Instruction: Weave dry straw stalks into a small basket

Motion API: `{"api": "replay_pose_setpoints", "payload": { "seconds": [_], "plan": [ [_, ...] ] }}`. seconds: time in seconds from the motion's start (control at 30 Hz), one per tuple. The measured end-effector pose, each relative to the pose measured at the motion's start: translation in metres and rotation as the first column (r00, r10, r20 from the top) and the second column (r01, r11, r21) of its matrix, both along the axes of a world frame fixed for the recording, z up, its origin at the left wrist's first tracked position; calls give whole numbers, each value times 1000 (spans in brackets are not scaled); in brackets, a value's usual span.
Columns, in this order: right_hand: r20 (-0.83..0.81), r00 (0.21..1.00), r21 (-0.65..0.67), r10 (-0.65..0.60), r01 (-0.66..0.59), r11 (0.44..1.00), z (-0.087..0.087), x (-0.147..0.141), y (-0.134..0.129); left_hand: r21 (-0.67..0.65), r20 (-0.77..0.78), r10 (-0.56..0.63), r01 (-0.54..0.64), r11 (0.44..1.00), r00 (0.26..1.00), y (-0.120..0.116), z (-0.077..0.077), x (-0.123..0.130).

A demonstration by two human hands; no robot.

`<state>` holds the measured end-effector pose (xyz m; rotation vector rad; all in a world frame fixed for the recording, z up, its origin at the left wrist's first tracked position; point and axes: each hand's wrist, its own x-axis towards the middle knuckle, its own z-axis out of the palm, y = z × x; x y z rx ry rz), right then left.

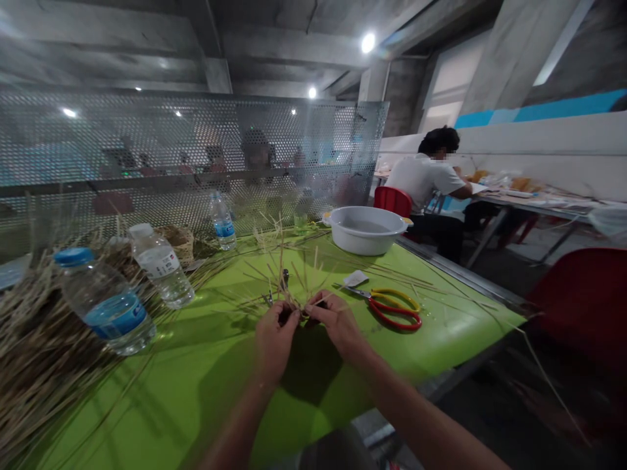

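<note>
- the fan of straw strips sits between the 2 hands at the middle of the green worktop; whether it touches the surface, i cannot tell.
- its loose ends splay up and away from the person, probably so they lie clear of the fingers.
- 1 black clip and 1 metal clip are among the strips, perhaps to hold crossings in place.
- left hand: its grip is pinched, thumb and forefinger together on the fan's near edge.
- right hand: its grip is also pinched on that edge, close beside the left, so each likely steadies the straw for the other.
- the scissors lie beside the right hand, handles rightward, presumably for easy reach.
- the straw bundle and 3 plastic bottles are at the left; a plastic basin stands at the far side.
</note>
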<state>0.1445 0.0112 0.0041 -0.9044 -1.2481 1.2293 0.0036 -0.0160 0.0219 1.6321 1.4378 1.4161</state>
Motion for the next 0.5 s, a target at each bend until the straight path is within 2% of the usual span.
{"api": "replay_pose_setpoints", "payload": {
  "seconds": [0.23, 0.37, 0.5],
  "plan": [
    [-57, 997, -8, 55, -56, 998, 5, 1, -3, -1, -57, -9, 9, 1000, 998, 3, -5, -3],
    [-137, 987, -40, 87, -93, 995, 7, 0, -2, -12, 33, 10, -9, 1000, 999, 6, -7, -6],
    [-132, 987, -40, 91, -97, 994, 5, 0, 1, -49, 183, -38, 48, 998, 982, 9, -8, -8]
  ]
}}
